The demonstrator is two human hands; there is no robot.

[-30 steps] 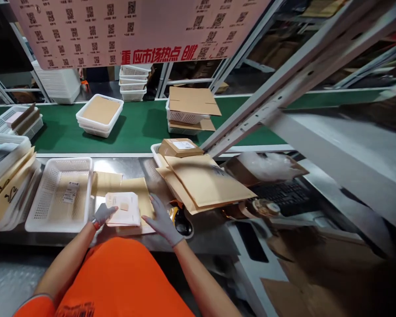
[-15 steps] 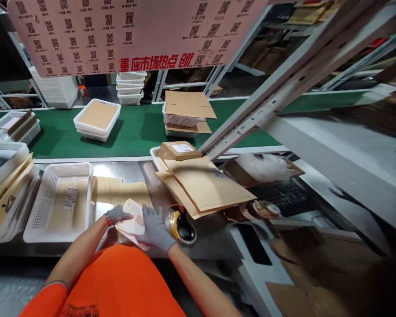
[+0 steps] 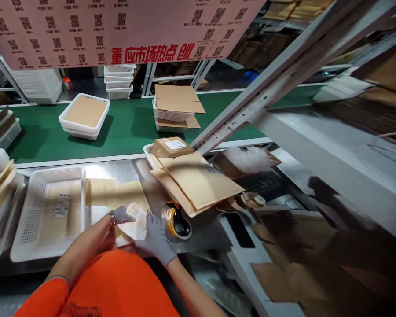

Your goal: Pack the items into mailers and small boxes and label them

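My gloved left hand (image 3: 122,215) pinches a small whitish packet (image 3: 135,221) at its left side. On the packet's right edge is my gloved right hand (image 3: 156,237), its thumb up and its fingers partly behind the packet. Whether the packet is paper or soft plastic I cannot tell. Beneath it, tan padded envelopes (image 3: 132,193) lie on the metal bench. A roll of tape (image 3: 178,223) with a yellow and black part sits just right of my right hand.
A white basket (image 3: 81,211) with a labelled parcel stands to the left. Large tan envelopes (image 3: 201,178) and a brown box (image 3: 171,147) pile up at right. Behind runs a green conveyor (image 3: 128,127) carrying baskets. A slanted metal post (image 3: 237,119) and a phone (image 3: 239,230) are further right.
The view has shifted, so the scene sits further left. The packet has turned in my hands, and my right hand has moved from across it to its right edge.
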